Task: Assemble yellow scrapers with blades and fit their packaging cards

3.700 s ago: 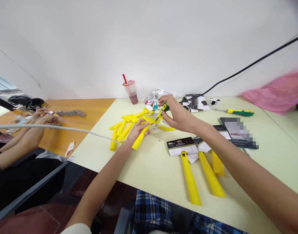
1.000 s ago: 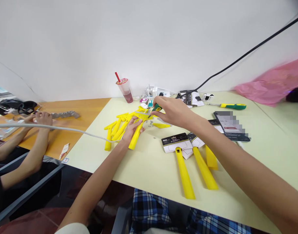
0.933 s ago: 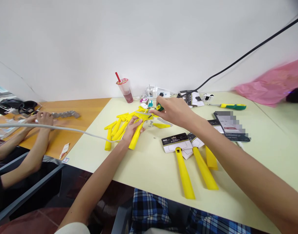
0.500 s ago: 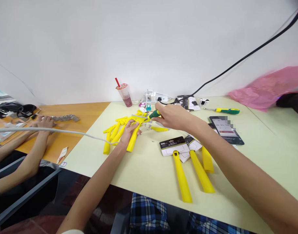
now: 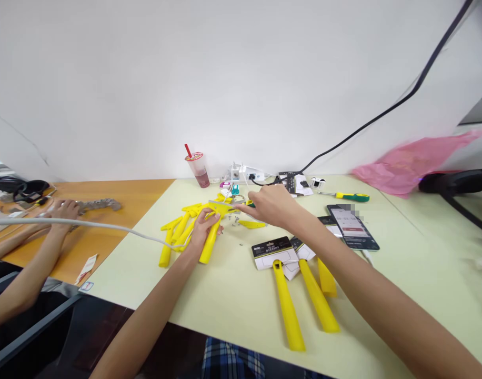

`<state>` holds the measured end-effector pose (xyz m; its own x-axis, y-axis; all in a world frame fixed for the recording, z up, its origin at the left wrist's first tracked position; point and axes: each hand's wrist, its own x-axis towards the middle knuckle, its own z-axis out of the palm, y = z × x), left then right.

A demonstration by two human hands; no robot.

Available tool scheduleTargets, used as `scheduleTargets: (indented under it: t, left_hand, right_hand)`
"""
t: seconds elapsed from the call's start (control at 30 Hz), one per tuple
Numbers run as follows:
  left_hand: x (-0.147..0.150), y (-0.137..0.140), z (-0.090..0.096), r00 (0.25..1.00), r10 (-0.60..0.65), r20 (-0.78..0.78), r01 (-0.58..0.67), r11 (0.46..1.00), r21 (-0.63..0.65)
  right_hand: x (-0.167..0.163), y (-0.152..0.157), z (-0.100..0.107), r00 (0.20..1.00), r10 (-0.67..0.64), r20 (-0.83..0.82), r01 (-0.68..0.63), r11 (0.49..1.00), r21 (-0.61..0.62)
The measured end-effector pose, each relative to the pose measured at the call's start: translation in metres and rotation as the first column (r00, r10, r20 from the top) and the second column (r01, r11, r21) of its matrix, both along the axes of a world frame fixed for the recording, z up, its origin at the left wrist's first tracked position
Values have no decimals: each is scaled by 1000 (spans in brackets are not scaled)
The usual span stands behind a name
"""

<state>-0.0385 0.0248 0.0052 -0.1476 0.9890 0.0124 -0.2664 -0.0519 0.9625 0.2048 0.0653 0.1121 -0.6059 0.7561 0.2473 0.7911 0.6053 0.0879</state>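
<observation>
My left hand (image 5: pixel 202 229) is closed around a yellow scraper (image 5: pixel 210 243), its handle angled toward me and its head away. In my right hand (image 5: pixel 273 206) is a screwdriver (image 5: pixel 249 203) with a green handle, mostly hidden by the fingers. Its tip points left at the scraper's head; whether it touches a screw there cannot be made out. More yellow scraper handles (image 5: pixel 164 255) lie just left of my left hand. Small screws (image 5: pixel 236 220) are scattered between the hands, beside a loose yellow head piece (image 5: pixel 252 225).
Nearer me lie yellow handles (image 5: pixel 290 310) with black-and-white cards (image 5: pixel 273 252). A phone (image 5: pixel 353 226) and a second screwdriver (image 5: pixel 349 197) are to the right. A drink cup (image 5: pixel 199 171), power strip (image 5: pixel 244 172) and pink bag (image 5: pixel 407 163) stand along the wall. A co-worker's hands (image 5: pixel 63 213) are at left.
The view has shifted slightly, so the table appears lower and a little left. My right hand has turned on the screwdriver, with a finger now reaching forward. The left hand keeps its hold.
</observation>
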Motion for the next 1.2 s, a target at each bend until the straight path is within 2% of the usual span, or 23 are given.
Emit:
scheduleTargets:
  t: [0.1, 0.17, 0.23, 0.3, 0.4, 0.57, 0.67, 0.87, 1.03, 1.2]
  left_hand:
    - [1, -2, 3, 999, 5, -31, -4, 1000, 21]
    - [2, -3, 4, 999, 18, -36, -16, 999, 30]
    - [2, -3, 5, 999, 40, -29, -39, 999, 31]
    - [1, -2, 5, 998, 58, -22, -57, 998, 24]
    - [-1, -1, 5, 998, 63, -12, -62, 998, 23]
    - [0, -2, 5, 998, 46, -35, -44, 998, 47]
    - [1, -2, 3, 997, 41, -72, -36, 997, 64]
    - [0, -1, -1, 988, 66, -139, -52, 993, 107]
    - [-1, -4, 0, 967, 118, -227, -73, 978, 194]
    - [0, -6, 1, 941, 240, -238, -146, 924, 353]
  right_hand:
    - [-1, -1, 0, 994, -77, -71, 75, 996, -42]
    - [1, -2, -2, 987, -67, -147, 58, 996, -63]
    - [3, -3, -4, 982, 33, -187, -50, 995, -83]
    - [4, -5, -6, 978, 143, -154, -160, 982, -101]
    - [3, -8, -7, 978, 199, -62, -205, 974, -101]
    - [-3, -4, -6, 996, 86, -18, -87, 996, -36]
    - [-3, 2, -8, 999, -13, -44, 11, 998, -54]
    - [-6, 2, -10, 970, -192, -152, 152, 958, -243]
    - [-7, 10, -12, 935, -264, -234, 142, 889, -435]
    - [-3, 20, -16, 926, -255, -277, 65, 833, -550]
